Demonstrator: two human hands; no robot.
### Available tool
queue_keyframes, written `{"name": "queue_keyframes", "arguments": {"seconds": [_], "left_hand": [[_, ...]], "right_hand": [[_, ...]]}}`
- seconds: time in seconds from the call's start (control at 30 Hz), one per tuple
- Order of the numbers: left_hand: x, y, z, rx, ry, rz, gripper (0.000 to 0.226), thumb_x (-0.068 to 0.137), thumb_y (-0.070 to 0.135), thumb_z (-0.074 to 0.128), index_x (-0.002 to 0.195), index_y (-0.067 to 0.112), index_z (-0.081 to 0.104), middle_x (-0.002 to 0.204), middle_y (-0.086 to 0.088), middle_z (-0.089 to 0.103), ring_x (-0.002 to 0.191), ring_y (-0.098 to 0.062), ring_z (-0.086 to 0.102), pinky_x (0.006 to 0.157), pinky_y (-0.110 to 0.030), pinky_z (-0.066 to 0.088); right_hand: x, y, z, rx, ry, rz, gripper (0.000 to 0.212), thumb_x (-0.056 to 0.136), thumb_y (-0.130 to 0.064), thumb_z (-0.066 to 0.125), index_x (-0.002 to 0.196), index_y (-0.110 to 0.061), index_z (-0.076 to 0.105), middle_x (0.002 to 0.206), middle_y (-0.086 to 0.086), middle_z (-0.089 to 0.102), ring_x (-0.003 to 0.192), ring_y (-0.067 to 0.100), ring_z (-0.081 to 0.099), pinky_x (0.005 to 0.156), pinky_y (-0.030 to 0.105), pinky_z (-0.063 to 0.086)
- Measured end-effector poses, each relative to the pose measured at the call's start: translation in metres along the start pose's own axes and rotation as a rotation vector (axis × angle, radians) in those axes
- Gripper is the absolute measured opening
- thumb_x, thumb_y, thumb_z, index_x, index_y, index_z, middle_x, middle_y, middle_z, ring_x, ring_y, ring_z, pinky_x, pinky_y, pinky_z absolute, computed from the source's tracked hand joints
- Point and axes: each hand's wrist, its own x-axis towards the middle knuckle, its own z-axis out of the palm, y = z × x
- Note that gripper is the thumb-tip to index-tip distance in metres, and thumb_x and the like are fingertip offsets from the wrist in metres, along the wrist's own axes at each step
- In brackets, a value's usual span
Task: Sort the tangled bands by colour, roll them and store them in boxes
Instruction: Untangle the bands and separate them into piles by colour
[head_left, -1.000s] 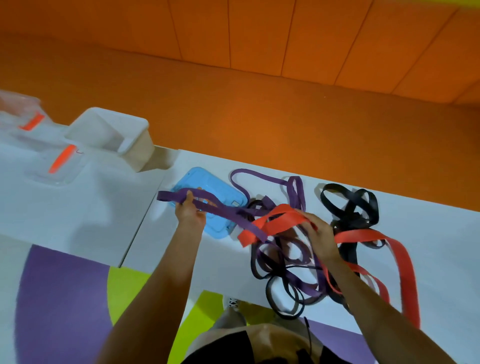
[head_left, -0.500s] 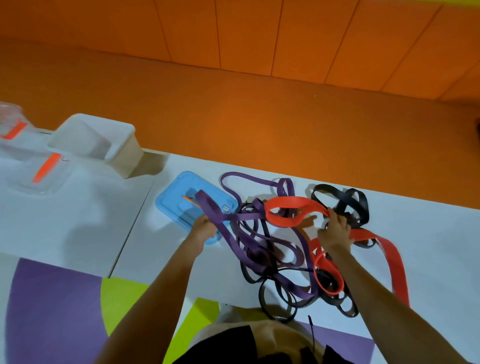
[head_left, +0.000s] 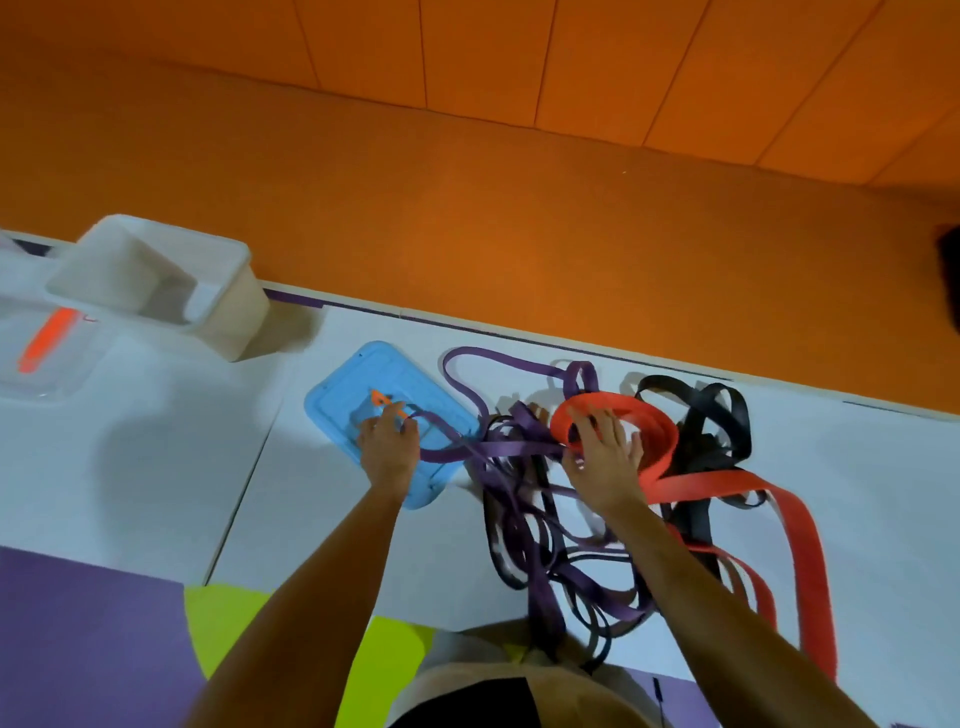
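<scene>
Bands (head_left: 535, 545) lie tangled on the table (head_left: 156, 467), none rolled or boxed. The left hand (head_left: 389, 452) pinches a purple band (head_left: 444, 457) over the blue lid (head_left: 332, 415); the right hand (head_left: 605, 462) rests, fingers spread, on a red loop (head_left: 662, 431). Nearly everything seems left to do.

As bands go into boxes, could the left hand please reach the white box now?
Probably yes: only a flat lid and bare table lie between the left hand and the white box, though that hand grips a purple band running into the tangle.
</scene>
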Motion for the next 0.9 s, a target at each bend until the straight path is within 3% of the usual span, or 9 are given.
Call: {"name": "queue_keyframes", "arguments": {"seconds": [0.1,0.2,0.3,0.4,0.47,0.57,0.7,0.9], "left_hand": [[0.017,0.01,0.005,0.006,-0.042,-0.037,0.038,0.108,0.03,0.05,0.139,0.012,0.064,0.135,-0.021,0.066,0.127,-0.039,0.06,0.104,-0.046,0.048],[0.028,0.015,0.005,-0.074,-0.034,-0.05,0.038,0.109,0.027,0.048,0.14,0.009,0.061,0.136,-0.019,0.067,0.121,-0.038,0.066,0.102,-0.044,0.052],[0.041,0.012,-0.001,-0.05,-0.098,-0.031,0.035,0.11,0.026,0.048,0.138,0.011,0.062,0.134,-0.015,0.068,0.114,-0.034,0.07,0.102,-0.046,0.054],[0.053,0.012,-0.001,0.143,-0.197,0.009,0.032,0.11,0.026,0.05,0.126,0.009,0.073,0.126,-0.015,0.07,0.116,-0.035,0.066,0.101,-0.042,0.052],[0.058,0.017,0.002,0.204,-0.18,-0.032,0.029,0.108,0.021,0.05,0.121,0.007,0.071,0.12,-0.015,0.071,0.112,-0.036,0.068,0.096,-0.044,0.054],[0.067,0.021,-0.001,0.209,-0.106,-0.095,0.033,0.102,0.01,0.05,0.134,0.007,0.059,0.122,-0.013,0.072,0.116,-0.036,0.068,0.095,-0.044,0.055],[0.089,0.007,-0.027,0.303,-0.059,-0.043,0.04,0.1,0.001,0.053,0.137,0.011,0.066,0.141,-0.012,0.065,0.13,-0.034,0.062,0.104,-0.04,0.048],[0.124,-0.016,-0.077,0.485,-0.022,0.042,0.029,0.098,0.005,0.068,0.126,0.001,0.067,0.131,-0.018,0.067,0.123,-0.037,0.064,0.098,-0.043,0.051]], "right_hand": [[-0.001,-0.02,0.02,0.009,-0.085,-0.203,0.061,0.105,-0.048,0.056,0.162,-0.034,0.038,0.167,0.0,0.032,0.158,0.027,0.026,0.127,0.06,0.017],[-0.001,-0.045,0.043,-0.047,-0.249,-0.267,0.066,0.102,-0.063,0.051,0.162,-0.047,0.029,0.172,-0.006,0.022,0.16,0.02,0.018,0.128,0.06,0.011],[0.002,-0.064,0.058,-0.097,-0.338,-0.224,0.067,0.103,-0.049,0.058,0.162,-0.047,0.027,0.171,0.0,0.019,0.161,0.026,0.015,0.127,0.064,0.012],[0.004,-0.074,0.061,-0.098,-0.337,-0.16,0.063,0.102,-0.035,0.062,0.159,-0.044,0.035,0.164,0.001,0.028,0.156,0.03,0.027,0.126,0.061,0.02],[0.004,-0.075,0.06,-0.093,-0.316,-0.148,0.058,0.104,-0.033,0.059,0.157,-0.044,0.038,0.161,-0.001,0.032,0.153,0.029,0.032,0.126,0.057,0.024],[0.004,-0.072,0.058,-0.082,-0.298,-0.163,0.057,0.106,-0.03,0.054,0.157,-0.046,0.037,0.16,-0.004,0.033,0.151,0.025,0.032,0.125,0.053,0.025],[0.003,-0.065,0.061,-0.067,-0.283,-0.201,0.057,0.105,-0.031,0.053,0.157,-0.048,0.036,0.159,-0.007,0.034,0.15,0.022,0.032,0.123,0.05,0.026],[0.004,-0.06,0.069,-0.061,-0.263,-0.196,0.059,0.103,-0.031,0.056,0.157,-0.047,0.038,0.156,-0.008,0.038,0.146,0.02,0.038,0.119,0.049,0.029]]}}
